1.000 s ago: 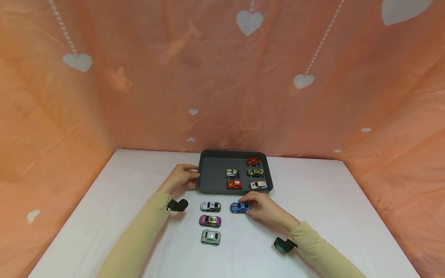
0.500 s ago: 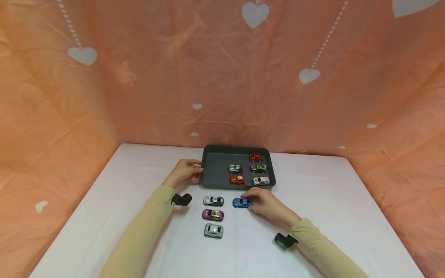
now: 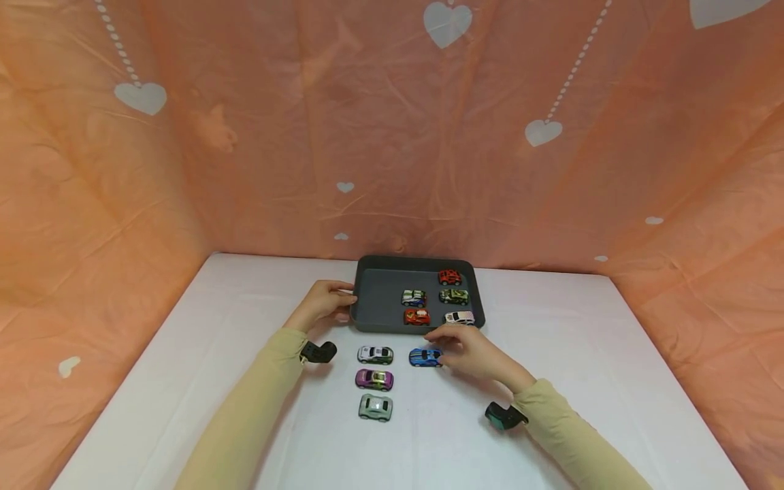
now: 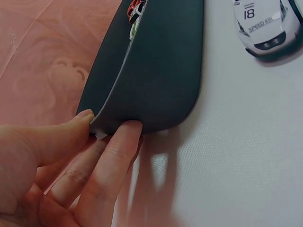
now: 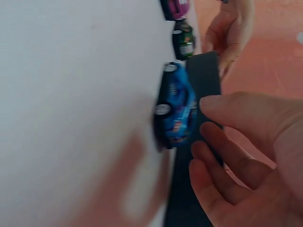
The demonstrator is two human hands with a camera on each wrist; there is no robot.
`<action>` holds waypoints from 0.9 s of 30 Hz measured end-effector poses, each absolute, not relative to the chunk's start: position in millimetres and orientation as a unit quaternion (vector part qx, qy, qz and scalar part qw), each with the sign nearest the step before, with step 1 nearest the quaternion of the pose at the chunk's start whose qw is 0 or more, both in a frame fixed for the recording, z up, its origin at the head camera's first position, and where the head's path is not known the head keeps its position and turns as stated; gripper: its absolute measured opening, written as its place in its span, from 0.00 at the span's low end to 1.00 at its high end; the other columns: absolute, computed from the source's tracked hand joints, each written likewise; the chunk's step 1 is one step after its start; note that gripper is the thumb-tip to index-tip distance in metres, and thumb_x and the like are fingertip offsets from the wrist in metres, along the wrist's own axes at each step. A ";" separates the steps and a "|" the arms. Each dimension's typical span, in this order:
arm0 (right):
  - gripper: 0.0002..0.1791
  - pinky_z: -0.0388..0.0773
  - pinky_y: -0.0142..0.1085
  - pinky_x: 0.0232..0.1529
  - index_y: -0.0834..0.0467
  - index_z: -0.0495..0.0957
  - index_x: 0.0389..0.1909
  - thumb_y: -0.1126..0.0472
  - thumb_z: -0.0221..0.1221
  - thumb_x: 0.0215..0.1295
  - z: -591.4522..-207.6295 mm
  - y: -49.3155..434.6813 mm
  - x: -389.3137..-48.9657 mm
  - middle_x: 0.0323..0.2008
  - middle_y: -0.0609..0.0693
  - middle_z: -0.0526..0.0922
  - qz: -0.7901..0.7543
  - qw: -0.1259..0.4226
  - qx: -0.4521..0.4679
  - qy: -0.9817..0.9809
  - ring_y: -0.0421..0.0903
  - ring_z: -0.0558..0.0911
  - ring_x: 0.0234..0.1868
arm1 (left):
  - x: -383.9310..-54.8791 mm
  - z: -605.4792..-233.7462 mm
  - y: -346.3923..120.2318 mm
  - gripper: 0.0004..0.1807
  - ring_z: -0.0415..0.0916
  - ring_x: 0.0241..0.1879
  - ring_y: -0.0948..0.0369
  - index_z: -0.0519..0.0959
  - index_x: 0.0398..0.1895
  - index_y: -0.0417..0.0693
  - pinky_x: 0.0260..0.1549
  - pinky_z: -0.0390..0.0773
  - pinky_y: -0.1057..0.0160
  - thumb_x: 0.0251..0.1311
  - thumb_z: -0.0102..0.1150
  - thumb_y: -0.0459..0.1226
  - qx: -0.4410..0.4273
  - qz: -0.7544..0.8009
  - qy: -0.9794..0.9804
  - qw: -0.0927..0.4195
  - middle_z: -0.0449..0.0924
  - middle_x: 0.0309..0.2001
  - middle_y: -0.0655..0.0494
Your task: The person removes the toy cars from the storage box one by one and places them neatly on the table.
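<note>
At the left end of the dark grey tray [image 3: 380, 289], my left hand [image 3: 321, 303] pinches the rim, with the thumb [image 4: 80, 125] on top and a finger [image 4: 120, 146] against the outer wall. A blue toy car [image 3: 422, 357] with dark stripes sits on the white table in front of the tray. My right hand [image 3: 471, 350] hovers just beside and over its right end. In the right wrist view the fingers [image 5: 213, 163] are loosely bent and stand apart from the blue toy car, holding nothing.
Inside the tray, at its middle and right, are several toy cars, among them a red one [image 3: 450, 277] and a white one [image 3: 459, 318]. A white car [image 3: 375, 354], a purple car [image 3: 374, 380] and a grey-green car [image 3: 376, 407] form a column on the table.
My right hand has let go of the blue toy car and lifted slightly to the right. The car stays on the table. My left hand keeps its place on the tray.
</note>
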State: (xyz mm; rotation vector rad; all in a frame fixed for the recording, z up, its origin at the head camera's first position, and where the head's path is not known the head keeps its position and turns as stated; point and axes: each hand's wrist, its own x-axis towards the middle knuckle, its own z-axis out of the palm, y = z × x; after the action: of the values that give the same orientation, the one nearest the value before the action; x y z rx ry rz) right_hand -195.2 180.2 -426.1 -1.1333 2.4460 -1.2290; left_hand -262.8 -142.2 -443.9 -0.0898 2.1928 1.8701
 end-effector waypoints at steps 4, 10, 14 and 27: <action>0.20 0.76 0.55 0.49 0.73 0.76 0.48 0.81 0.62 0.51 -405.0 176.4 -191.5 0.44 0.66 0.80 -0.414 0.084 -0.397 0.815 0.64 0.78 0.45 | -261.1 -442.0 -141.6 0.23 0.82 0.36 0.54 0.69 0.61 0.29 0.30 0.84 0.61 0.63 0.57 0.27 -0.035 0.640 0.757 0.128 0.77 0.50 0.31; 0.22 0.76 0.54 0.50 0.72 0.75 0.51 0.79 0.64 0.52 -412.8 181.0 -208.4 0.48 0.66 0.79 -0.422 0.064 -0.404 0.809 0.64 0.78 0.48 | -258.7 -440.0 -141.5 0.24 0.82 0.37 0.53 0.68 0.62 0.29 0.31 0.84 0.61 0.63 0.57 0.28 -0.036 0.638 0.758 0.132 0.76 0.51 0.31; 0.23 0.75 0.52 0.52 0.70 0.75 0.53 0.75 0.65 0.55 -418.5 184.7 -224.7 0.50 0.64 0.79 -0.422 0.056 -0.394 0.815 0.62 0.77 0.50 | -258.4 -439.5 -141.6 0.24 0.82 0.37 0.52 0.69 0.62 0.30 0.31 0.84 0.61 0.63 0.57 0.27 -0.039 0.639 0.756 0.134 0.77 0.51 0.31; 0.25 0.71 0.45 0.60 0.64 0.74 0.58 0.70 0.66 0.57 -394.5 180.8 -252.0 0.55 0.59 0.77 -0.417 0.066 -0.367 0.829 0.53 0.75 0.57 | -259.4 -441.0 -142.8 0.23 0.82 0.37 0.54 0.69 0.62 0.30 0.32 0.84 0.60 0.63 0.57 0.28 -0.038 0.637 0.758 0.134 0.77 0.50 0.32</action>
State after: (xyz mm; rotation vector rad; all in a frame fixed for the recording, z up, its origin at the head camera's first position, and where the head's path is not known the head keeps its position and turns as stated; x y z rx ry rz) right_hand -252.0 180.8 -394.5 -1.1067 2.4993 -1.2584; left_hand -259.4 -142.8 -441.0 -0.1097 2.1982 1.8450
